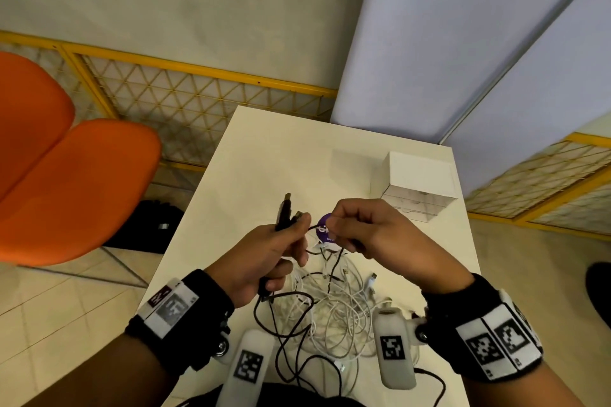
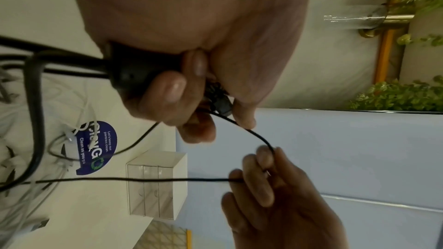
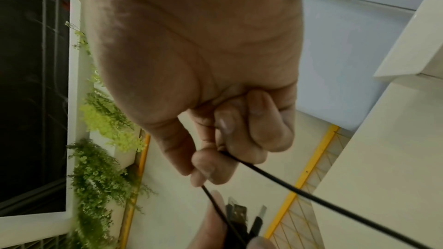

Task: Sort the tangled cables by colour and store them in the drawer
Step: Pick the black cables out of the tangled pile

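Observation:
My left hand (image 1: pixel 277 248) grips a bunch of black cable plugs (image 1: pixel 285 211) that stick up past its fingers; the left wrist view shows the dark plug bodies (image 2: pixel 134 75) inside the fist. My right hand (image 1: pixel 360 225) pinches a thin black cable (image 3: pixel 287 188) between thumb and fingers, a short way right of the left hand. That thin black cable (image 2: pixel 261 139) runs between both hands. Below them a tangle of white cables (image 1: pixel 340 304) and black cables (image 1: pixel 287 334) lies on the white table (image 1: pixel 258 149). A small white drawer unit (image 1: pixel 420 185) stands at the table's right, drawers closed.
A round purple sticker (image 1: pixel 325 228) lies on the table behind the hands. An orange chair (image 1: pixel 66 182) stands to the left, with a black bag (image 1: pixel 148 228) on the floor beside the table. Yellow mesh fencing (image 1: pixel 198 96) and a pale blue panel (image 1: pixel 463 43) stand behind.

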Demonstrator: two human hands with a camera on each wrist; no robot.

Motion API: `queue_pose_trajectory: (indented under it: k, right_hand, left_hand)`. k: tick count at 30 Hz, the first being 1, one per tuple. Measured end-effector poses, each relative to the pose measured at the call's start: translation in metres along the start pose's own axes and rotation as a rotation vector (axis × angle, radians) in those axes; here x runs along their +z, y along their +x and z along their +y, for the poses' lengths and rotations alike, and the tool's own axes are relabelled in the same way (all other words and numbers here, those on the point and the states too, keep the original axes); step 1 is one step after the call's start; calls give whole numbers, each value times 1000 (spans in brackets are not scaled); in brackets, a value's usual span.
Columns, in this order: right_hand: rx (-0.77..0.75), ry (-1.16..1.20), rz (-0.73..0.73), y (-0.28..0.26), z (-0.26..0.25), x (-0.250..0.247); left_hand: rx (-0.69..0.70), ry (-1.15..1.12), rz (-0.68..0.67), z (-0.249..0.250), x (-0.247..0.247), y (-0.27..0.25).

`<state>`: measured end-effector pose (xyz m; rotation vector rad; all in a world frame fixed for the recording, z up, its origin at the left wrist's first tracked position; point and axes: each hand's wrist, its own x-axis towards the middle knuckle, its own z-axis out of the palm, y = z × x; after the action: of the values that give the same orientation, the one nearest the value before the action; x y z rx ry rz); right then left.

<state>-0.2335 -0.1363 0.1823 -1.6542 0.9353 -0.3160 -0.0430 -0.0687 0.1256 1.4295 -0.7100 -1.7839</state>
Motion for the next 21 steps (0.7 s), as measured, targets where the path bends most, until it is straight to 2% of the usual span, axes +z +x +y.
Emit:
queue_pose_trajectory:
  k: [3, 5, 7, 9, 11, 13, 16, 18, 21]
  right_hand:
    - [-44, -53, -42, -14, -2, -4]
    - [-48, -113, -195, -22, 4, -6]
    - [16, -170, -402, -28, 13, -6]
    - [84, -217, -480, -28, 27, -2]
    - [139, -121, -358, -22, 43, 4]
    - [260, 140, -238, -13, 54, 14]
    - [339, 540, -282, 5, 71, 35]
    - [342, 838, -203, 18, 81, 42]
    - [392, 1215, 75, 30, 86, 34]
  left_hand:
    - [-16, -74, 83, -4, -4, 1]
    - [-1, -119, 143, -7, -7, 2]
    - [28, -127, 179, -8, -11, 2]
    - [69, -83, 161, -6, -12, -1]
    - [98, -11, 66, -2, -9, -9]
    - [102, 91, -60, 1, -2, -18]
    - [107, 307, -199, 2, 10, -29]
    - [160, 436, -219, 1, 19, -36]
    - [264, 506, -177, 0, 19, -41]
